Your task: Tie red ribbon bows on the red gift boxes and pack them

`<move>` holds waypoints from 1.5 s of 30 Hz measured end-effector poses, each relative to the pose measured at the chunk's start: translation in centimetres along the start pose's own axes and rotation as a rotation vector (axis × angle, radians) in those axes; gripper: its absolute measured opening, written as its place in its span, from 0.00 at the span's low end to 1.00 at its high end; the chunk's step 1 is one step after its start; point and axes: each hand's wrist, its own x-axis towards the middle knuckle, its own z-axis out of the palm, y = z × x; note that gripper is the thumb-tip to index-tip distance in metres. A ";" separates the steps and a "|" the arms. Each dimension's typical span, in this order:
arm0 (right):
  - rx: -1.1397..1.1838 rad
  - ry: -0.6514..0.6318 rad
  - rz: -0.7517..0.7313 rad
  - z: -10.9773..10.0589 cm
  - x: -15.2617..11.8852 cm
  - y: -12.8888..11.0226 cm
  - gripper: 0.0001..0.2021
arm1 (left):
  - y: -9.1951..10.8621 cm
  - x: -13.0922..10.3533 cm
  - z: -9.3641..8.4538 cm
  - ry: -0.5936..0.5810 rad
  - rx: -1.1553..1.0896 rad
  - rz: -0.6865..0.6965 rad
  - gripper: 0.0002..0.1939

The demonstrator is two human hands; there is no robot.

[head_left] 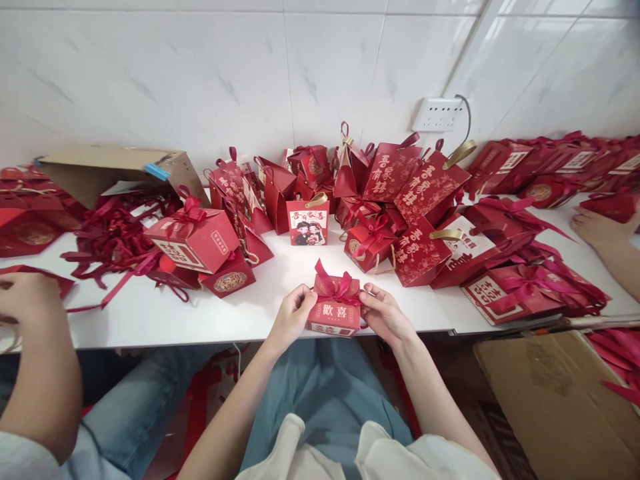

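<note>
A small red gift box (334,312) with a magenta ribbon bow (336,288) on top sits at the table's front edge, right before me. My left hand (296,308) pinches its left upper corner, thumb over fingers. On the other side, my right hand (384,310) has thumb and fingers closed at the box's right edge, by the ribbon end. Pale characters are printed on the lid, and a white patterned panel shows on the front. Just behind it stands a small box (308,225) with a cartoon couple and a gold loop.
Many red boxes crowd the white table (290,273) towards the tiled wall. An open carton (115,173) and a ribbon heap (120,227) lie left; another carton (555,393) stands below right. Co-workers' hands appear at left (25,297) and right (600,227). A power socket (440,115) is on the wall.
</note>
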 end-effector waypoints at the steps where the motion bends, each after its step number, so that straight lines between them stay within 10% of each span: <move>1: 0.005 0.000 0.000 -0.1 0.1 0.1 0.24 | -0.1 0.0 0.0 0.004 -0.003 0.005 0.18; 20: -0.332 0.042 -0.330 -1.9 -0.2 1.3 0.25 | -1.8 -1.1 -1.1 0.121 0.199 0.084 0.36; 26: -0.506 0.140 -0.316 -3.5 -3.8 -0.3 0.27 | -0.9 0.3 -6.7 0.873 0.132 0.218 0.21; 30: -0.622 0.288 -0.413 -3.5 -4.1 -1.1 0.22 | -0.6 -0.5 -6.2 0.631 0.122 0.236 0.15; 38: -0.773 0.008 -0.448 0.0 -3.0 0.9 0.15 | -0.7 -1.4 -2.7 0.375 0.196 0.084 0.21; 45: -0.960 -0.186 -0.496 0.5 -1.7 1.8 0.50 | -0.5 -2.1 -2.7 0.274 0.346 0.120 0.17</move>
